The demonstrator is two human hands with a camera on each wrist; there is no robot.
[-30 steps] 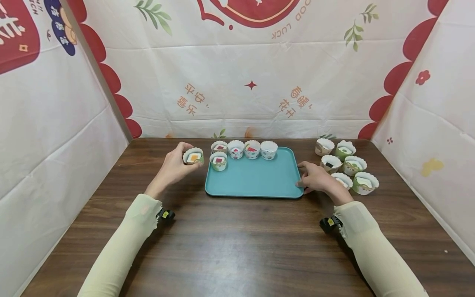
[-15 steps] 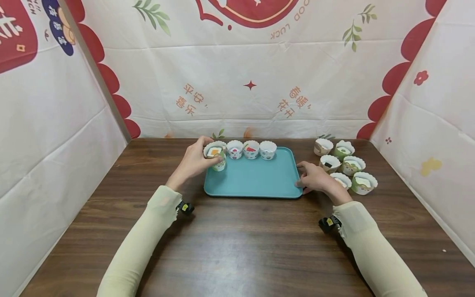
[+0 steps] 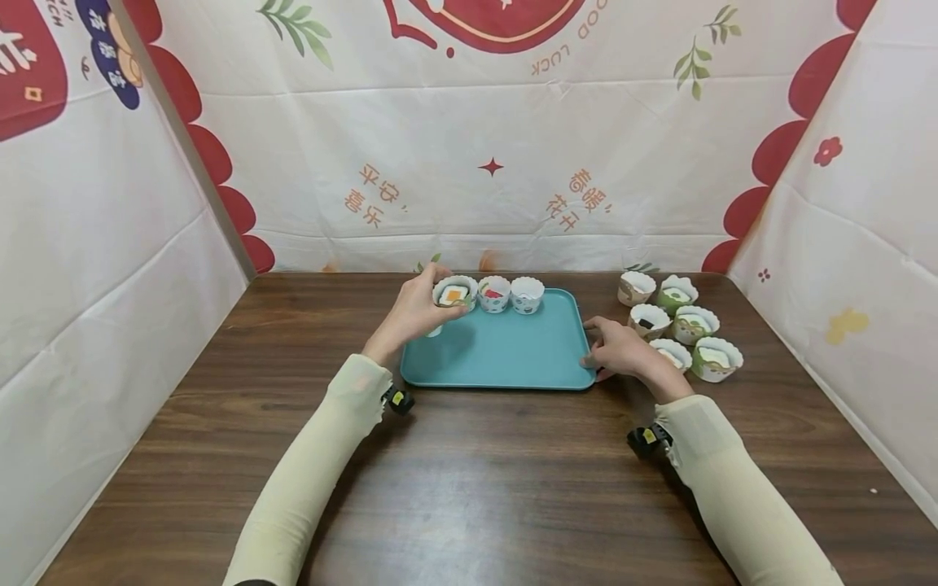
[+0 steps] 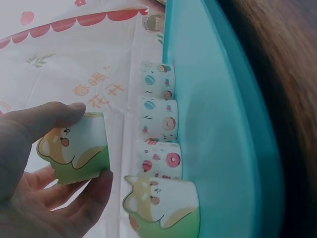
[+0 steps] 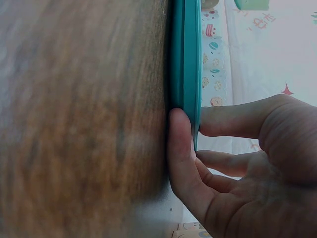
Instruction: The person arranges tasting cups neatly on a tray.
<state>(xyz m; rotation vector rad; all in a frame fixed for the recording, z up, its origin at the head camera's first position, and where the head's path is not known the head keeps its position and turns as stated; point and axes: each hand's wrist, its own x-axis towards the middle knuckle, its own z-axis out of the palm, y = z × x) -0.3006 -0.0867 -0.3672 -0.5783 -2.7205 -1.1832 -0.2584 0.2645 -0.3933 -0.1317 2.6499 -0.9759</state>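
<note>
My left hand [image 3: 418, 312] pinches a paper baking cup [image 3: 454, 296] with an orange-and-white square in it, over the tray's back left. In the left wrist view this cup is green with a dog print [image 4: 86, 148], held above the row. Two small printed cups, one with red inside [image 3: 494, 295] and a white one [image 3: 527, 296], stand along the tray's back edge. A matching green dog cup [image 4: 168, 206] stands nearest on the tray, mostly hidden by my hand in the head view. My right hand [image 3: 623, 350] grips the right rim of the blue-green tray [image 3: 506, 362].
Several filled paper cups stand at the back right of the brown table [image 3: 469, 480], among them a green one [image 3: 716, 362] and one with a dark piece [image 3: 649, 322]. A printed white cloth [image 3: 454, 163] hangs behind and on both sides.
My left hand has carried the cup rightward from beside the tray to over its back left cups, now hiding some. The right hand stays on the tray rim.
</note>
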